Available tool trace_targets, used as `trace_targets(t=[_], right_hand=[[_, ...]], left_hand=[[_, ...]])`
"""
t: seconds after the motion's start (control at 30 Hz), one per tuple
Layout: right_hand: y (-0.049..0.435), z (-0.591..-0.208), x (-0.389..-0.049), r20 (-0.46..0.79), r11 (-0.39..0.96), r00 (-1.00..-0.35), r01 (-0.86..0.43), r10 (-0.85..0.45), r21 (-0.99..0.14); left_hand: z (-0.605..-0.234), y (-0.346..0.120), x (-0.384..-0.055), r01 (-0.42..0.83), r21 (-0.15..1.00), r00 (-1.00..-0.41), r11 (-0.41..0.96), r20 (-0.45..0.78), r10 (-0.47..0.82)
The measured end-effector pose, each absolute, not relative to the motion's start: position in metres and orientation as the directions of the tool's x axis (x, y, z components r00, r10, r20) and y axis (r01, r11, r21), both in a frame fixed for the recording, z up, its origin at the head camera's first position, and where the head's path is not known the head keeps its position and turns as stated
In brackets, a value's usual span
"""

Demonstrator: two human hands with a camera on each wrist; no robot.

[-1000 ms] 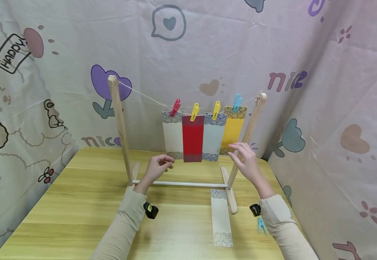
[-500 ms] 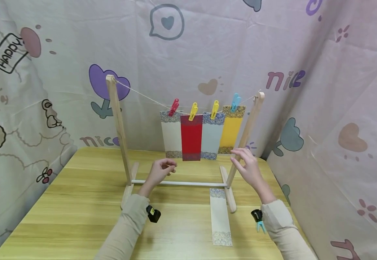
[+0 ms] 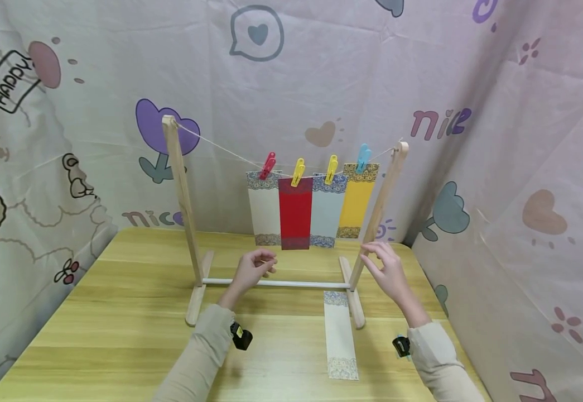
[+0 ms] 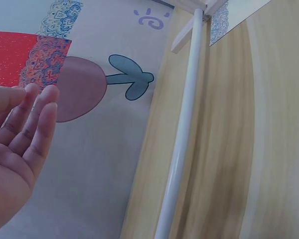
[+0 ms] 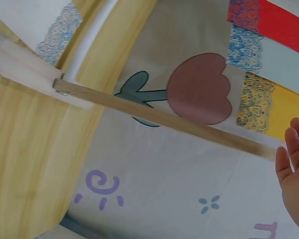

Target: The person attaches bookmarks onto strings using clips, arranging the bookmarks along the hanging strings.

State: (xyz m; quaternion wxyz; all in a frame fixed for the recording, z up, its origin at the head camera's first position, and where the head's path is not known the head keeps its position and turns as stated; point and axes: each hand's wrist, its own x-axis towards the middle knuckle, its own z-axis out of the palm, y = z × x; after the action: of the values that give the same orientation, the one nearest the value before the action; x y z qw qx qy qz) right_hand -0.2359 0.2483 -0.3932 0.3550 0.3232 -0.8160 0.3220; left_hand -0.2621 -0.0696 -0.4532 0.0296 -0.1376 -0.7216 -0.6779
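In the head view, four paper strips hang by clothespins from a string: a white strip (image 3: 265, 212) under a red clothespin (image 3: 268, 166), a red strip (image 3: 295, 215) and a pale blue strip (image 3: 326, 212) under yellow clothespins (image 3: 299, 172), and a yellow strip (image 3: 357, 201) under a blue clothespin (image 3: 364, 158). My left hand (image 3: 252, 270), fingers loosely bent and holding nothing, hovers below the white strip. Near the stand's right post (image 3: 385, 192) is my right hand (image 3: 386, 271), its fingers also relaxed around nothing. The left wrist view shows the red strip's patterned end (image 4: 46, 62) beyond the fingertips.
Another white strip (image 3: 340, 335) lies on the wooden table (image 3: 135, 301) beside the stand's right foot (image 3: 355, 310). A blue clothespin (image 3: 409, 358) is mostly hidden behind the right wrist camera. A white rod (image 3: 281, 283) joins the posts low down. Printed cloth surrounds the table.
Both hands have moved down, away from the hanging strips, the left one also slightly rightward. The right wrist now covers most of the clothespin on the table. The strips hang as before.
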Motion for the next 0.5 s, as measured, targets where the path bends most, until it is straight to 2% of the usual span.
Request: trace_targets(t=[0.17,0.5], right_hand=[[0.253,-0.403,-0.232,0.773,0.602,-0.566,-0.734,-0.286,-0.315],[0.26,-0.422,-0.224,0.747,0.616,-0.613,-0.699,-0.256,-0.363]], left_hand=[[-0.45,-0.065,-0.256,0.256,0.967,-0.952,0.008,0.25,0.174],[-0.442,-0.06,-0.239,0.25,0.967,-0.952,0.047,0.236,0.197]])
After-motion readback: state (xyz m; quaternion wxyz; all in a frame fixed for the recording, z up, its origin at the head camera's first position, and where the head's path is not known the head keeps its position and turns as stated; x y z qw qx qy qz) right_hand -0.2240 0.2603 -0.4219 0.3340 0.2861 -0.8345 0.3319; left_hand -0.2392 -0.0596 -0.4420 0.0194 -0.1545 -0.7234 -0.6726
